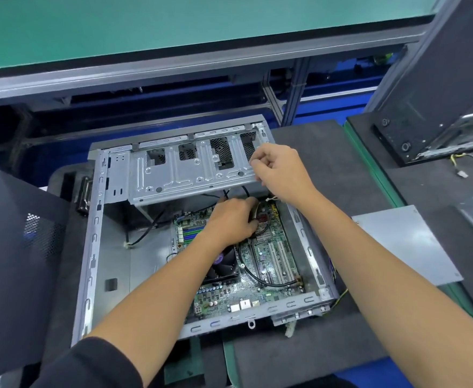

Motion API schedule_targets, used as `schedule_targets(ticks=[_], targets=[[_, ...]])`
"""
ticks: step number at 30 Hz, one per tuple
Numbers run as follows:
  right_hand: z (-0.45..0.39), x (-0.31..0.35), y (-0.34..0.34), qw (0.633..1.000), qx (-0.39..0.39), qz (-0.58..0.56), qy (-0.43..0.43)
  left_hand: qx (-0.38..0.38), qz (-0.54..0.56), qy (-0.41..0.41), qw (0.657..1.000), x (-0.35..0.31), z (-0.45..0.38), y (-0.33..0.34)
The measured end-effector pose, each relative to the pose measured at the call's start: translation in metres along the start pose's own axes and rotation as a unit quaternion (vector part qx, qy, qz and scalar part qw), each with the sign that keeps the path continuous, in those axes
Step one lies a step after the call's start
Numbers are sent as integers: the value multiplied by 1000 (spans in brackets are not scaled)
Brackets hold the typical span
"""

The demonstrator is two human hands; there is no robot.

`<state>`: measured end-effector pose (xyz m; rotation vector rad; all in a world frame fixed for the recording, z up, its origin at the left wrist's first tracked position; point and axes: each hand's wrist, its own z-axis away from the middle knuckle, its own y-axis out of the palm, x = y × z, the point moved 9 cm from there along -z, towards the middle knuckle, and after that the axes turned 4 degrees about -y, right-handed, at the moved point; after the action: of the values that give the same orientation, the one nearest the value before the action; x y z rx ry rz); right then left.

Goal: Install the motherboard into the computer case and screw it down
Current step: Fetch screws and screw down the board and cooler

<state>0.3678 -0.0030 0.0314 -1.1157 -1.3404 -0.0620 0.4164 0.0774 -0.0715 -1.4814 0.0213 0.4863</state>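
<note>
Dark grey matting covers the surface [327,152], with green mat edges and blue framing showing around it. At 12 o'clock runs a green-topped bench [173,23] on an aluminium rail. A second dark tower case [439,88] stands at 2 o'clock, and a grey metal panel [406,245] lies at 3 o'clock. At centre lies the open computer case [95,247], the motherboard [268,259] inside its right half. The left hand [231,221] rests on the board, grip curled among black cables; what it grasps I cannot tell. The right hand [280,172] pinches a white-ended cable [270,198] by the drive cage [190,169].
</note>
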Motion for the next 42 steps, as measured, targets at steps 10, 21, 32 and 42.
schedule_targets(ticks=[10, 21, 32, 42], targets=[[-2, -1, 1, 1000, 3, 2, 8, 43, 2, -82, 996, 1, -11, 11], [-4, -1, 2, 1000, 6, 6, 6, -80, -124, 64, 987, -27, 1, -27], [-4, -2, 5, 1000, 16, 18, 8, 221, 175, 150, 948, -98, 46, 48], [-4, -4, 6, 999, 18, 28, 5, 278, 127, 149, 940, -108, 52, 51]])
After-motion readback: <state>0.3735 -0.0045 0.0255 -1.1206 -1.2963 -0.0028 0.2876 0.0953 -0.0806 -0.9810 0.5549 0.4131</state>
